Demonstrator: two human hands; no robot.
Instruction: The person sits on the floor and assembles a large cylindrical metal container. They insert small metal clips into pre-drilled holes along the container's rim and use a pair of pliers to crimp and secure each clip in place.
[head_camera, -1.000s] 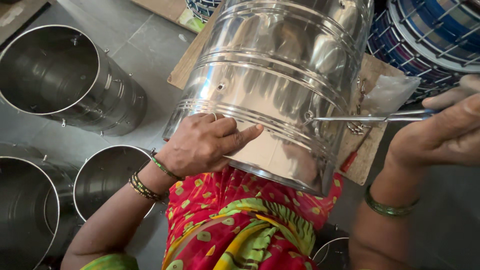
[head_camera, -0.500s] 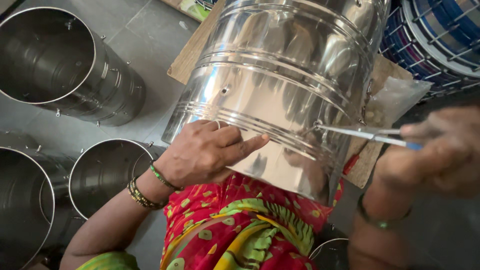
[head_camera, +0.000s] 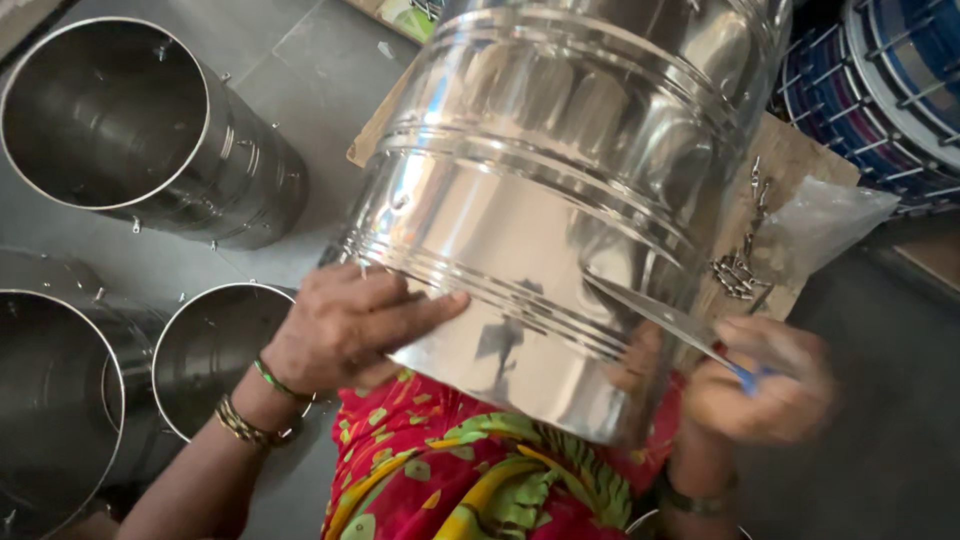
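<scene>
since half a second ago the right hand (head_camera: 760, 390) has dropped lower and nearer the body, blurred in motion, and the thin metal tool (head_camera: 665, 320) now lies slanted across the drum wall instead of nearly level. steel drum (head_camera: 560, 200) rests tilted on the lap, over the red printed cloth (head_camera: 450, 460). left hand (head_camera: 350, 325) lies flat on the lower rim, fingers spread and pressing, not curled round anything. right fingers closed on the tool's blue handle. loose metal hooks (head_camera: 740, 270) on cardboard (head_camera: 790, 160) just beside. other open drums (head_camera: 110, 120) on the floor. judgement: firm left-hand bracing keeps the wall from rolling; short, controlled strokes suit the slick surface.
</scene>
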